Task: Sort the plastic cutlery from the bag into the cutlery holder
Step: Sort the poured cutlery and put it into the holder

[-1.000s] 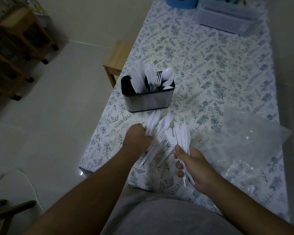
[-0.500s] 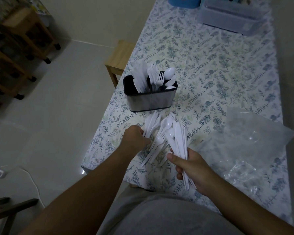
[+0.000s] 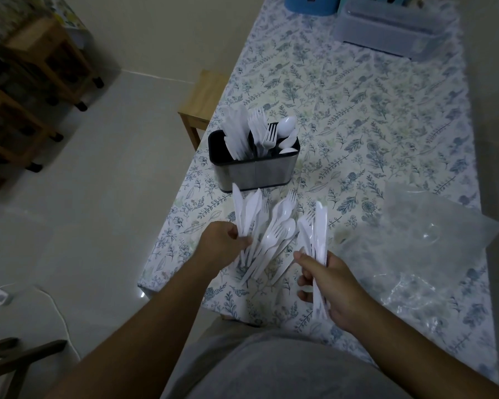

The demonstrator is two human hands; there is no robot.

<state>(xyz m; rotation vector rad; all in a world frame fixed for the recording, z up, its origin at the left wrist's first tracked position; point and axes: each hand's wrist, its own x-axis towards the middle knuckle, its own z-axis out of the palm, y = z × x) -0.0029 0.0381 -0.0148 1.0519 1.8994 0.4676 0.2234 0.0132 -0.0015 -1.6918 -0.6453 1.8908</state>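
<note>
A dark metal cutlery holder (image 3: 257, 171) stands near the table's left edge with white knives, forks and spoons upright in its compartments. In front of it lies a loose pile of white plastic cutlery (image 3: 274, 237). My left hand (image 3: 222, 243) grips a few white knives (image 3: 247, 208) at the pile's left side, blades pointing away from me. My right hand (image 3: 329, 283) holds a bundle of white knives (image 3: 319, 231) upright, right of the pile. The clear plastic bag (image 3: 432, 243) lies crumpled and flat to the right.
The table (image 3: 386, 116) wears a floral cloth. A clear lidded box (image 3: 386, 27) and a blue container (image 3: 308, 4) sit at the far end. A wooden stool (image 3: 205, 102) stands beside the table's left edge; wooden carts (image 3: 41, 67) are on the floor at left.
My left hand has closed on a few knives and lifted them from the pile's left side. My right hand has raised its bundle slightly and shifted right.
</note>
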